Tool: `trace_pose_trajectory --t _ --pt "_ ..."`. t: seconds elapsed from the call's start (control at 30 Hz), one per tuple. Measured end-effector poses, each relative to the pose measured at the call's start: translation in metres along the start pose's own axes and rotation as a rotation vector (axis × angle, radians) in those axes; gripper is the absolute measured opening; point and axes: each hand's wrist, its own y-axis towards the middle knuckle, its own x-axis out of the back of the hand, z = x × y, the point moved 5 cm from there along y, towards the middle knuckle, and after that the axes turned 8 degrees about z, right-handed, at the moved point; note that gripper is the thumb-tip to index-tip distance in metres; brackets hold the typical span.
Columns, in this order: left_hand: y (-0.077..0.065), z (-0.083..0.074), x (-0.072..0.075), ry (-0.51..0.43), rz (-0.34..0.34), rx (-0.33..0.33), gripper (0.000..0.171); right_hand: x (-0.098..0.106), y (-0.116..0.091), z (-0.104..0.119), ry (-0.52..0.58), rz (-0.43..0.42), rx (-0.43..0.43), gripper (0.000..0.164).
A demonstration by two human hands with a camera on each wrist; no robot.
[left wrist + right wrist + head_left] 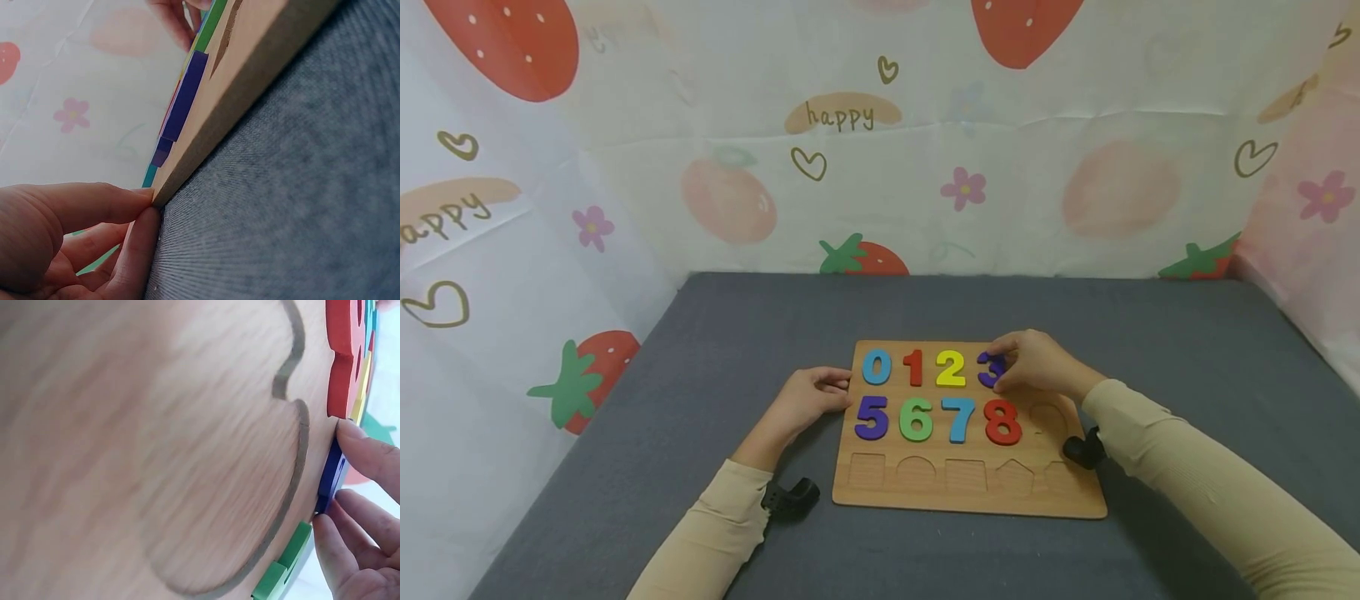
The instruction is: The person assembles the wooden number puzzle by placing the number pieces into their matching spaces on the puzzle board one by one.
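A wooden number board (970, 502) lies on the grey table. My left hand (805, 402) pinches its left edge between thumb and fingers; the left wrist view shows the fingertips at the board's corner. At the upper row, the fingers of my right hand (1043, 363) grip the purple number 3 (992, 377), which sits at its place beside the yellow 2 (951, 369). In the right wrist view, thumb and fingertips touch the sides of this piece, and a green piece (281, 565) lies close by. From the head view the right hand hides that green piece.
Blue 0 (876, 367) and red 1 (913, 367) fill the upper row's left. Below are purple 5 (872, 418), green 6 (916, 419), blue 7 (958, 419) and red 8 (1003, 422). A recess (1048, 423) follows the 8; shape recesses line the front. Patterned curtains (925, 217) surround the table.
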Motion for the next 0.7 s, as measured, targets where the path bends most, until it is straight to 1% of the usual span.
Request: trace_pose_trajectory --t 0.13,0.27,0.43,0.53,0.7 --pt "0.001 0.001 0.0 0.001 0.002 0.006 0.043 0.001 -0.004 0.0 0.003 -0.009 0.027 0.058" --pt "0.002 0.002 0.001 0.001 0.001 0.015 0.043 0.006 -0.019 -0.001 0.034 -0.026 0.04 0.059" --pt "0.002 0.001 0.001 0.002 0.0 0.016 0.043 0.014 -0.048 -0.004 0.092 -0.037 0.035 0.064" --pt "0.001 0.0 0.001 0.002 -0.002 0.01 0.043 0.019 -0.066 -0.006 0.121 -0.058 0.043 0.067" --pt "0.001 0.001 0.0 -0.001 -0.005 0.009 0.043 0.026 -0.096 -0.018 0.127 -0.093 0.035 0.074"
